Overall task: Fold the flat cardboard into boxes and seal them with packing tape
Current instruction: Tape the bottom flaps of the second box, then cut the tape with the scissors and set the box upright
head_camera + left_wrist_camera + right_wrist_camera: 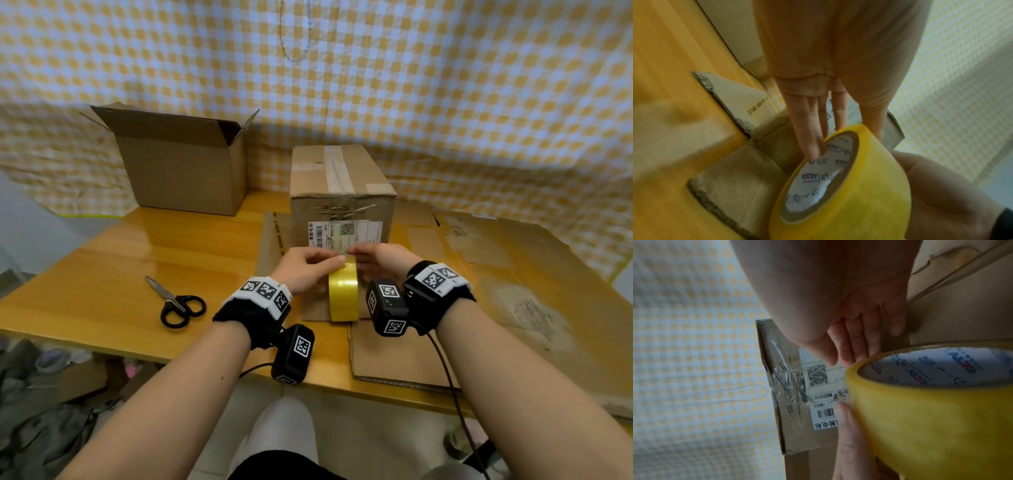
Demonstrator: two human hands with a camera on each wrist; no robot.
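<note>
Packing tape roll (pixel 343 294) stands on edge on flat cardboard (pixel 394 356) on the bench (pixel 137 267), just in front of the sealed box (pixel 342 192), and you steady it with both hands at its top rim. Your left hand (pixel 303 270) grips the roll from its left side, thumb laid over the yellow band; in the left wrist view the fingers (pixel 812 129) reach down straight and close together into the printed core. Your right hand (pixel 380 262) sits on the roll's right side, fingers (pixel 855 344) pressed together against the rim with the thumb alongside. Whether they pinch a loose tape end cannot be told, as the tips are blurred and partly hidden behind the roll.

By the look of it, the step in hand is finding and freeing the tape's end. The box behind the roll already carries a strip along its top seam. An open box (pixel 181 164) waits behind and left of the roll, flaps up, and scissors (pixel 178 305) lie left of the roll on the bench. Next you likely need to lift the end with a nail, peel out a length while the left hand holds the roll fast, and keep the strip from folding back on itself.
</note>
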